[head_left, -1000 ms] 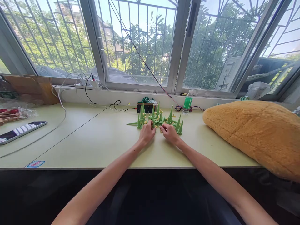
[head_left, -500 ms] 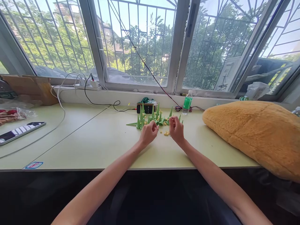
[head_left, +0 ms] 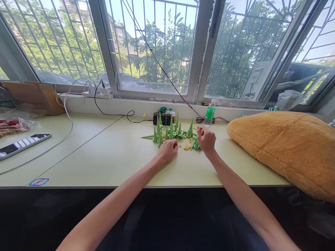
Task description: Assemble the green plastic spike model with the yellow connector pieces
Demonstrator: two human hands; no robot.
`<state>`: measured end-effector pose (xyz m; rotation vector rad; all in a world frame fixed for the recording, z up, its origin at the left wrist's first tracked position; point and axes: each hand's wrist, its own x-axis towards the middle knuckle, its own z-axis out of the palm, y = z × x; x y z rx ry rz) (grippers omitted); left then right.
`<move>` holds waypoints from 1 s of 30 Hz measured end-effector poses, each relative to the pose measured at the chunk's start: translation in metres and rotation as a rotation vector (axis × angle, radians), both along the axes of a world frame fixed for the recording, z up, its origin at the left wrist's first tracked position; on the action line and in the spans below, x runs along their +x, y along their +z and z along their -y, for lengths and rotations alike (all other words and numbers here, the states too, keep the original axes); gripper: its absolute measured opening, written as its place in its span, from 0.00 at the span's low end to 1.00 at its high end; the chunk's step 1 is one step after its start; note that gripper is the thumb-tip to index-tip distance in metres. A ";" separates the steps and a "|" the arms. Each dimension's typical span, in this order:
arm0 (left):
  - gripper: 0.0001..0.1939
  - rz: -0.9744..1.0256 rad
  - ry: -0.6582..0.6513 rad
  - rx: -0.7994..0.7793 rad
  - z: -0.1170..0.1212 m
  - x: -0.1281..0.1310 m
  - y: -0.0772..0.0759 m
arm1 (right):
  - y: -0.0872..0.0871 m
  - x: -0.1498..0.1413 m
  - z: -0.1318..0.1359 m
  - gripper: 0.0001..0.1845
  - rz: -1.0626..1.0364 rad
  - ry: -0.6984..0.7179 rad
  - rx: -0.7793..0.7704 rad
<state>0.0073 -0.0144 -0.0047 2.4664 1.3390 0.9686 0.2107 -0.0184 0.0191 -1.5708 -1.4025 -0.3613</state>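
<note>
A cluster of green plastic cones (head_left: 172,133) stands and lies on the pale green table (head_left: 117,157), with small yellow pieces (head_left: 186,147) scattered among them. My left hand (head_left: 169,150) rests on the table just in front of the cones, fingers curled; what it holds is hidden. My right hand (head_left: 206,140) hovers at the cluster's right end, fingers pinched together above a fallen green cone (head_left: 195,144); whether anything is in the pinch I cannot make out.
A big orange plush cushion (head_left: 285,146) fills the table's right side. A small green bottle (head_left: 209,115) and a black box (head_left: 162,119) stand by the windowsill. Cables (head_left: 78,104), a tablet (head_left: 22,144), a cardboard box (head_left: 34,96) and a plastic bag (head_left: 13,125) lie at the left.
Both hands lifted off the cone cluster, then my left hand came back down to the table while my right hand moved to the right end of the cones.
</note>
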 end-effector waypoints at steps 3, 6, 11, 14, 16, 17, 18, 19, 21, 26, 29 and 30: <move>0.07 0.000 -0.038 0.002 -0.001 0.001 0.000 | -0.001 -0.002 0.000 0.22 0.019 -0.013 -0.054; 0.08 -0.021 -0.061 -0.004 0.000 0.001 0.000 | -0.002 -0.005 0.001 0.19 0.035 -0.008 -0.088; 0.09 -0.027 -0.100 -0.021 0.002 0.002 0.000 | -0.002 -0.009 0.002 0.13 0.027 -0.009 -0.126; 0.10 -0.019 -0.121 -0.021 0.002 0.002 0.000 | -0.001 -0.009 0.003 0.11 0.007 -0.044 -0.132; 0.10 -0.014 -0.127 -0.021 0.002 0.002 0.000 | -0.001 -0.009 0.003 0.11 0.001 -0.064 -0.142; 0.10 -0.013 -0.126 -0.021 0.002 0.002 0.000 | -0.001 -0.009 0.003 0.10 0.000 -0.070 -0.150; 0.10 -0.013 -0.126 -0.023 0.001 0.002 0.000 | -0.001 -0.010 0.003 0.10 0.001 -0.075 -0.159; 0.10 -0.013 -0.126 -0.025 0.002 0.002 0.000 | -0.001 -0.010 0.004 0.10 0.002 -0.078 -0.167; 0.10 -0.013 -0.125 -0.029 0.002 0.002 0.000 | 0.000 -0.010 0.004 0.10 0.001 -0.082 -0.184; 0.10 -0.030 -0.140 -0.029 0.003 0.002 0.002 | -0.001 -0.011 0.003 0.10 -0.060 -0.063 -0.181; 0.10 -0.037 -0.148 -0.034 0.004 0.002 0.002 | -0.003 -0.013 0.002 0.11 -0.128 -0.017 -0.178; 0.10 -0.039 -0.149 -0.038 0.004 0.002 0.003 | -0.003 -0.013 0.002 0.11 -0.143 -0.003 -0.188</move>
